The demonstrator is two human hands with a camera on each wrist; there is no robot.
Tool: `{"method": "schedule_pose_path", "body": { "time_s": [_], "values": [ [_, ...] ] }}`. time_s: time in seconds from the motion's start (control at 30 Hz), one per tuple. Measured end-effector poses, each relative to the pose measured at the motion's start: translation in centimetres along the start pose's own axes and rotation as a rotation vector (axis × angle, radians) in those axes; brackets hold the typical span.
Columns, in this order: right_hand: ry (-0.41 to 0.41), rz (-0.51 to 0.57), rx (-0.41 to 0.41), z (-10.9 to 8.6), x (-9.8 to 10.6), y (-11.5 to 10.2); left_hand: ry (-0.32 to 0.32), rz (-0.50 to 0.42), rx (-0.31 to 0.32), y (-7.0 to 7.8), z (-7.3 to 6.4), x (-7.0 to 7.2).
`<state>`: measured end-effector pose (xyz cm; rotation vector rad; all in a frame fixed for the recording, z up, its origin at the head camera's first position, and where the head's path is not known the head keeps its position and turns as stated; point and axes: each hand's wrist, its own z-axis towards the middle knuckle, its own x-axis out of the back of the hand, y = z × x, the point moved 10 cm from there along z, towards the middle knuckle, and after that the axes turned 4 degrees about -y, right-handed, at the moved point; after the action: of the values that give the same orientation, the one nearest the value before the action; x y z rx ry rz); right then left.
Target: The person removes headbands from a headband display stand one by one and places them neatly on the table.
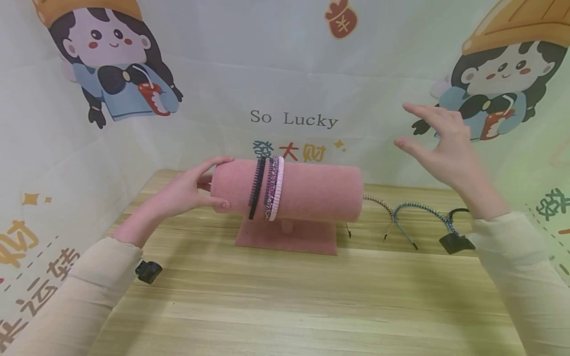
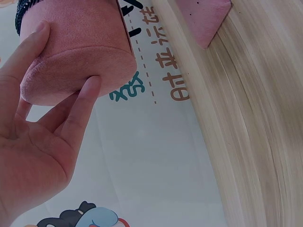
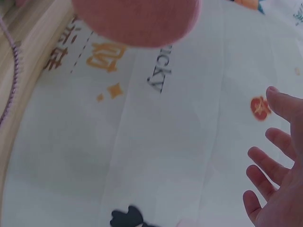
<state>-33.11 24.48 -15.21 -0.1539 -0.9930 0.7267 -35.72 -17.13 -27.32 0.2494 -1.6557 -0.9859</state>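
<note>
Past your 2 hands hangs a printed backdrop (image 1: pixel 289 79), and below them spreads the wood-grain counter (image 1: pixel 276 301). The pink roll (image 1: pixel 322 190) is ahead of you, its long axis running left to right. It begins at your left hand (image 1: pixel 191 190) and ends below and to the left of your right hand (image 1: pixel 450 148), clear of it. Its pink base (image 1: pixel 262 238) rests on the counter, below and right of your left hand.

That left hand is the nearer: its fingers and thumb are clamped around the roll's left end. Your right hand hangs in the air with nothing in it, thumb and fingers spread apart.

On the counter, lower than your right hand and closer to it than to your left, lie a blue headband (image 1: pixel 418 204), a thin toothed headband (image 1: pixel 378 200) and a partly hidden dark headband (image 1: pixel 458 210).

Around the roll, just right of your left hand's fingertips, sit 3 more: a black headband (image 1: pixel 256 190), then a glittery headband (image 1: pixel 270 190) and a pale pink headband (image 1: pixel 278 190) side by side.
</note>
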Motion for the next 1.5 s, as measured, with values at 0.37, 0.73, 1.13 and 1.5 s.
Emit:
{"method": "schedule_pose_path", "body": {
  "time_s": [0.37, 0.73, 1.13, 1.5],
  "values": [
    [-0.004, 0.052, 0.082, 0.7, -3.1, -4.7, 0.003, -0.009, 0.01, -0.1, -0.1, 0.0],
    [0.004, 0.077, 0.132, 1.0, -5.7, -7.3, 0.009, 0.005, -0.002, 0.1, -0.1, 0.1],
    [-0.038, 0.143, 0.142, 0.7, -9.0, -9.2, 0.006, -0.007, -0.003, -0.1, 0.0, 0.0],
    [-0.045, 0.196, 0.196, 0.2, -11.4, -11.1, 0.006, -0.01, -0.027, 0.1, 0.0, 0.0]
  ]
}}
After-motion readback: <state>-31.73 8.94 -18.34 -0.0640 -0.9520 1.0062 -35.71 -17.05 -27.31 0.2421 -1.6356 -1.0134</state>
